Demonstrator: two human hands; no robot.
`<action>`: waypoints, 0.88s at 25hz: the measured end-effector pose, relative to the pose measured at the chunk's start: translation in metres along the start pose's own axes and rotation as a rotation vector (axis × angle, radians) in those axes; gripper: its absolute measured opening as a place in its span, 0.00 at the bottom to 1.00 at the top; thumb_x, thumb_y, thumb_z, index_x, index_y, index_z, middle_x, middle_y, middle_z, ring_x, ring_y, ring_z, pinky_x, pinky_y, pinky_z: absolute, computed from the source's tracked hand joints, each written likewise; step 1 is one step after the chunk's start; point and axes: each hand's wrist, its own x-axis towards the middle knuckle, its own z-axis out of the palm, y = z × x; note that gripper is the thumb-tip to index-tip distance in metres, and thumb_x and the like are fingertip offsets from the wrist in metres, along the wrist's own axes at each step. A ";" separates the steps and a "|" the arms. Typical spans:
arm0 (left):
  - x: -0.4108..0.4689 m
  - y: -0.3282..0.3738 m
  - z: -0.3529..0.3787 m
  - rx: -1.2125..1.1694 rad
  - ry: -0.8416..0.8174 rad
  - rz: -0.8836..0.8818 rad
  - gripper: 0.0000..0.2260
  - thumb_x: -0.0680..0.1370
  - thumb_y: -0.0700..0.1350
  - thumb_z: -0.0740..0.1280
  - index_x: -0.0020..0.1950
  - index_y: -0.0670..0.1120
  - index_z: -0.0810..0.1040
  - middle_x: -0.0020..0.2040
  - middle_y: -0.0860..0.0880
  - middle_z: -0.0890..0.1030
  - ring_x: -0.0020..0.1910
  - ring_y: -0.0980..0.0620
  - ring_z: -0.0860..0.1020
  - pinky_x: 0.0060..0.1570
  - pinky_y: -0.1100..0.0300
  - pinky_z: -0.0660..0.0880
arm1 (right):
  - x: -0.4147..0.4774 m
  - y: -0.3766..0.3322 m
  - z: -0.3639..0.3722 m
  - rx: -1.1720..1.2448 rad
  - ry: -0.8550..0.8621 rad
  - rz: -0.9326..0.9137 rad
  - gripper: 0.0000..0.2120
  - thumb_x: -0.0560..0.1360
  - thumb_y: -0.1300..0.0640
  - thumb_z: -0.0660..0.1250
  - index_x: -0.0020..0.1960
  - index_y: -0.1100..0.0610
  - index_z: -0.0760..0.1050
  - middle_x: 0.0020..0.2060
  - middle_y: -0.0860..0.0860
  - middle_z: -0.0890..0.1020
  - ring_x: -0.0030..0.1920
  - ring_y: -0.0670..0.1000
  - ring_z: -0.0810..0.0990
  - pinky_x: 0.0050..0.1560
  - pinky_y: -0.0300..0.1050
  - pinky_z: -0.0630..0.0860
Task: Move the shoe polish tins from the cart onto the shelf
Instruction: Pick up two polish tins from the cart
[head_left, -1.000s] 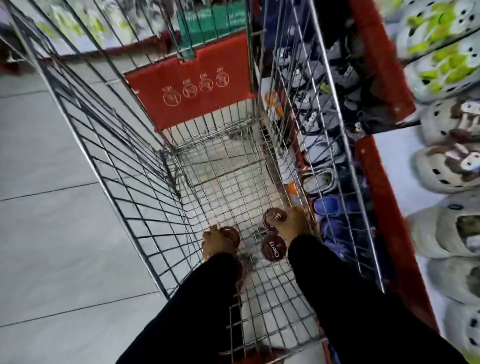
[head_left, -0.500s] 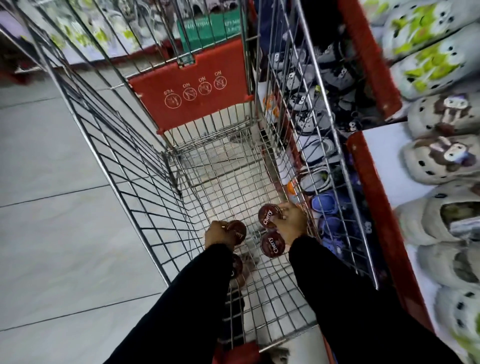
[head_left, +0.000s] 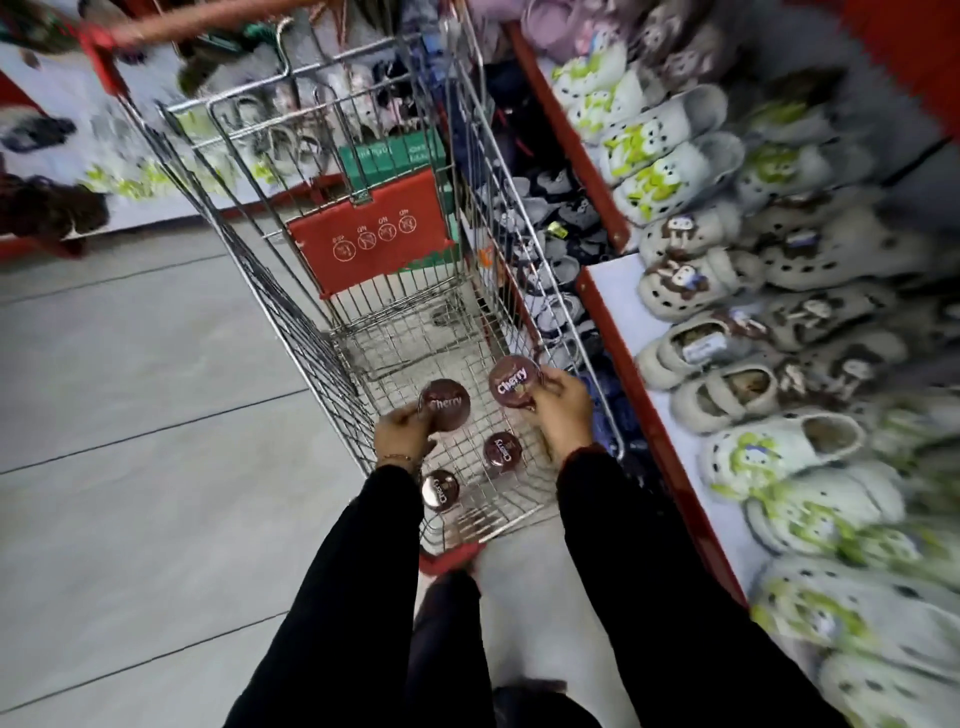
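Head view: the left hand (head_left: 402, 434) is closed on a round dark-brown shoe polish tin lettered "Cherry" (head_left: 444, 405), held above the wire floor of the metal shopping cart (head_left: 332, 332). The right hand (head_left: 558, 402) is clamped on a second round brown "Cherry" tin (head_left: 514, 382), close to the cart's right wall. Two more brown tins lie on the cart floor: one (head_left: 502, 451) between the two wrists, one (head_left: 440, 490) just beside the left black sleeve (head_left: 358, 571). The white shelf with red edging (head_left: 631, 332) stands beyond the cart's right wall, carrying rows of pale clogs (head_left: 691, 273).
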 end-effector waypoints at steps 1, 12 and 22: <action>-0.020 0.007 -0.001 -0.023 -0.037 0.027 0.16 0.76 0.41 0.70 0.62 0.35 0.77 0.51 0.41 0.80 0.49 0.45 0.78 0.38 0.58 0.77 | -0.016 -0.011 -0.009 0.051 0.003 -0.013 0.18 0.75 0.66 0.68 0.65 0.61 0.75 0.57 0.58 0.82 0.54 0.56 0.83 0.57 0.56 0.81; -0.222 0.112 0.041 0.001 -0.464 0.424 0.08 0.78 0.41 0.67 0.39 0.48 0.76 0.20 0.56 0.79 0.19 0.63 0.77 0.24 0.70 0.75 | -0.194 -0.130 -0.173 0.402 0.085 -0.368 0.17 0.77 0.66 0.64 0.66 0.64 0.74 0.54 0.59 0.82 0.48 0.52 0.83 0.40 0.38 0.84; -0.370 0.137 0.161 0.129 -0.954 0.558 0.05 0.78 0.39 0.67 0.42 0.44 0.78 0.22 0.54 0.81 0.19 0.61 0.74 0.23 0.70 0.72 | -0.298 -0.160 -0.348 0.583 0.463 -0.581 0.16 0.77 0.66 0.65 0.64 0.65 0.75 0.52 0.61 0.82 0.52 0.59 0.83 0.41 0.40 0.84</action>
